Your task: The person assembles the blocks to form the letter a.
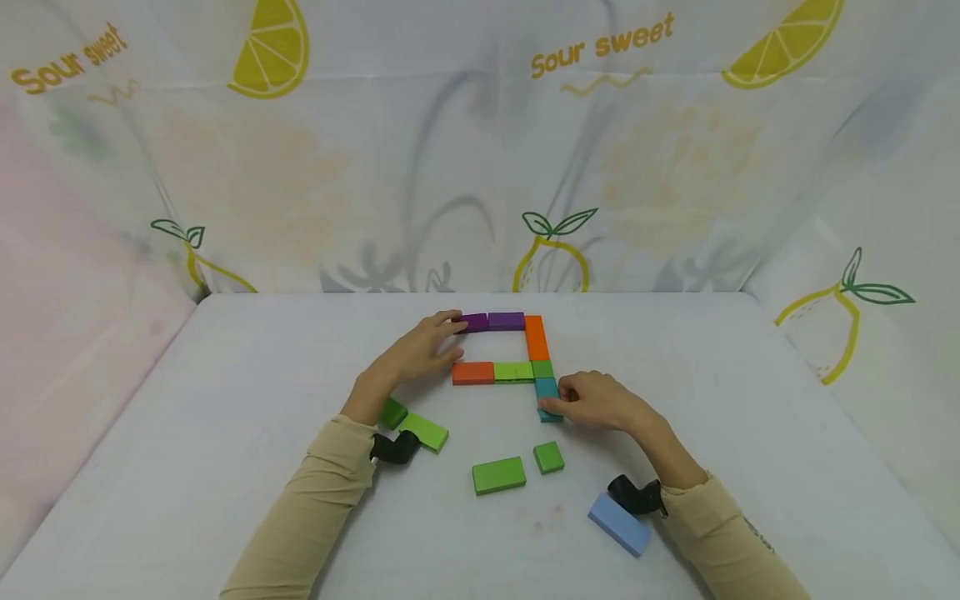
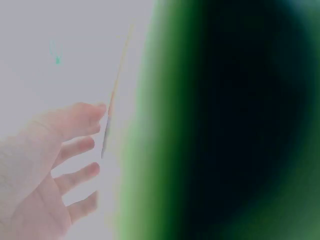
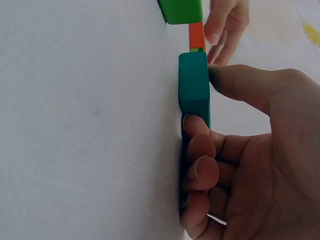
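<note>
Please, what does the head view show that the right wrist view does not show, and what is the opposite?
Only the head view shows the two purple blocks, the light blue block and the "Sour sweet" lettering.

Only the right wrist view shows the palm side of the right hand.

Both share the teal block in the right hand's grip, the left hand, and green and orange blocks, though I cannot match each one.

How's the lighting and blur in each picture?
Left wrist: overexposed, left hand washed out, a blurred dark-green shape covering the right side; right wrist: dimmer, but teal block and right hand look clear; head: even light, soft shadows on the table.
</note>
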The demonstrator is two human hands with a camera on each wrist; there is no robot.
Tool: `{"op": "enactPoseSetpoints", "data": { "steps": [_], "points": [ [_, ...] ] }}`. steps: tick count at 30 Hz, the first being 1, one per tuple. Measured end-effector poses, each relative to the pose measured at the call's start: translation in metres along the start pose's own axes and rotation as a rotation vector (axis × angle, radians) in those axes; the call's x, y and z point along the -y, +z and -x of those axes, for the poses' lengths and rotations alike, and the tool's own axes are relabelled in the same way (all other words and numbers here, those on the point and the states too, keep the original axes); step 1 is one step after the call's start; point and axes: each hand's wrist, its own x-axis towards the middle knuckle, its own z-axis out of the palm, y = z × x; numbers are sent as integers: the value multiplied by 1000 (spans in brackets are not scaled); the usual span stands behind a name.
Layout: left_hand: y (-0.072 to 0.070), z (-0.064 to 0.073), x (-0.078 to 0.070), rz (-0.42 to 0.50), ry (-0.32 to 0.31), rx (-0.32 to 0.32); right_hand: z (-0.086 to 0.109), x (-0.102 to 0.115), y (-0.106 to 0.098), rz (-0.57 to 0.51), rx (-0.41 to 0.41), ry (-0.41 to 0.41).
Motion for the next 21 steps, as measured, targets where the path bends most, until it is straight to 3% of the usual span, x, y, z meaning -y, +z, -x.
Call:
{"op": "enactPoseSetpoints", "data": {
  "steps": [5,10,14,21],
  "points": [
    [-9,2,-3,31,27,14,0,-2,1,-4,-4,1],
    [-19,10,-9,95,69,68,-1,-1,2,-27,19,30],
    [-25,23,-10,99,91,106,0,-1,0,-47,32,43],
    [-37,56,3,66,53,150,6,-1,-4,-91,7,19]
  ]
}}
